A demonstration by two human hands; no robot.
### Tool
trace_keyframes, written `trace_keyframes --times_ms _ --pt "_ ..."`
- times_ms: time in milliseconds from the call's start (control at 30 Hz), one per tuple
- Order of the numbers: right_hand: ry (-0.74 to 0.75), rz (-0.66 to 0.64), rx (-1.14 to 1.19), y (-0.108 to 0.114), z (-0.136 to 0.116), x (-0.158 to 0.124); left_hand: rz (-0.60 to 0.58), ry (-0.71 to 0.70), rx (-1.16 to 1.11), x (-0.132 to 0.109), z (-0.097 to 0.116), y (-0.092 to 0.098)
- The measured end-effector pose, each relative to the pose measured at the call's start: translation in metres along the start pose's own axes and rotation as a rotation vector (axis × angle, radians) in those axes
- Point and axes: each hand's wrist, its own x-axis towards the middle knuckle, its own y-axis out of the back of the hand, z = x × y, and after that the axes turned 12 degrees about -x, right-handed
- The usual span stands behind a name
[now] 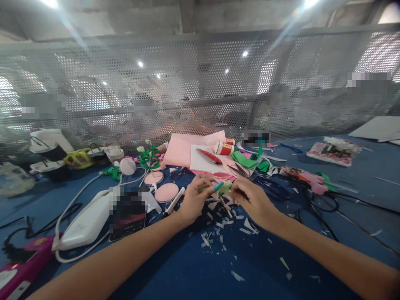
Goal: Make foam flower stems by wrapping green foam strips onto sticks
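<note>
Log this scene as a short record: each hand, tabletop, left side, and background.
Left hand: fingers at pale green paper, exact grip unclear
Right hand: fingertips by the same paper, grip unclear
Tabletop: blue, littered with paper scraps
Left side: pink discs, magenta power strip
Background: perforated screen

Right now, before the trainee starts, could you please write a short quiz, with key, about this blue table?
1. True or false: the small light-green paper piece is between the left hand and the right hand.
2. Which shape is the flat pink piece beside the slim white stick: A) square, B) round, C) triangular?
3. Fill in: the long red object lies on a ___ paper sheet.
Key: 1 true; 2 B; 3 white.
</note>
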Motion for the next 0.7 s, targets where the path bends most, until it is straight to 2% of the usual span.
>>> trace_keyframes --times_ms 100,200,367,433,600,700 --pt "-0.084 -0.009 0.055 0.0 0.0 -0.001 0.032 -0.027 0.083 -0.001 0.002 -0.001" --pt "-0.169 -0.04 0.137 -0.002 0.001 -0.002 0.007 0.037 0.121 -0.004 0.007 -0.002" --pt "-0.24 -0.06 0.251 -0.006 0.001 -0.003 -0.199 0.172 0.08 -0.01 0.013 -0.007" --pt "-0.218 -0.077 0.233 -0.007 0.001 -0.003 -0.232 0.188 0.051 -0.01 0.012 -0.007" --pt "-0.17 -0.097 0.171 -0.008 0.001 -0.003 -0.182 0.171 0.025 -0.009 0.01 -0.005" --pt "-0.184 -0.099 0.166 -0.007 0.002 -0.002 -0.202 0.057 0.072 -0.008 0.012 -0.005"
